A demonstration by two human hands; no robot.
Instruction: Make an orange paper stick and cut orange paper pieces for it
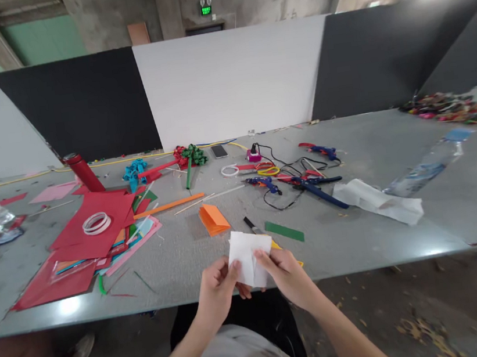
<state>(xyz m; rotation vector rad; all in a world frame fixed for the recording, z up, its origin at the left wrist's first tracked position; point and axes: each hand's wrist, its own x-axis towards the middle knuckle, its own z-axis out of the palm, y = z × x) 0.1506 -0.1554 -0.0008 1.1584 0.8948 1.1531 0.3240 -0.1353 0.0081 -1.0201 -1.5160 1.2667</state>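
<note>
A small folded white paper (248,253) is held up between both hands at the table's front edge. My left hand (218,283) pinches its left side, thumb on the front face. On its right side my right hand (286,271) does the same, thumb pressed near the middle crease. Just beyond the paper lie a folded orange paper (213,219), a dark pen-like tool (250,224) and a green paper strip (285,231). Something yellow (275,245) is partly hidden behind the paper and my right hand.
Red sheets (110,207) with tape rolls (96,223) lie left, near a red flask (83,173). Blue glue guns (263,183), cables and dark-handled pliers (322,192) lie right of centre. Farther right are crumpled white paper (377,202) and a plastic bottle (426,168).
</note>
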